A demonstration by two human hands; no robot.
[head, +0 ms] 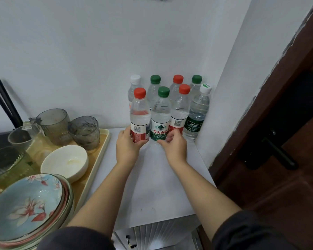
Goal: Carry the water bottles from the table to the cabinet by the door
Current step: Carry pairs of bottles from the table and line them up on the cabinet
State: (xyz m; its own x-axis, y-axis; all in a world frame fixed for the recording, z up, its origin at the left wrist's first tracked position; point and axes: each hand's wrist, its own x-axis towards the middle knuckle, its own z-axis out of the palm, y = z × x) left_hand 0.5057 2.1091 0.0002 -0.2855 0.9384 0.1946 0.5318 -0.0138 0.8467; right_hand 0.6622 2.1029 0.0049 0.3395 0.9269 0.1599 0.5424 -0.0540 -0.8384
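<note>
Several water bottles stand upright in two rows in the back right corner of the white cabinet top. My left hand grips the base of the front-left bottle with a red cap. My right hand curls round the base of the green-capped bottle beside it. Right of these stand another red-capped bottle and a white-capped bottle with a dark green label. The back row is partly hidden behind the front one.
A beige tray on the left holds several glass cups, a white bowl and a stack of floral plates. A dark wooden door with a black handle stands at the right. White walls close the corner.
</note>
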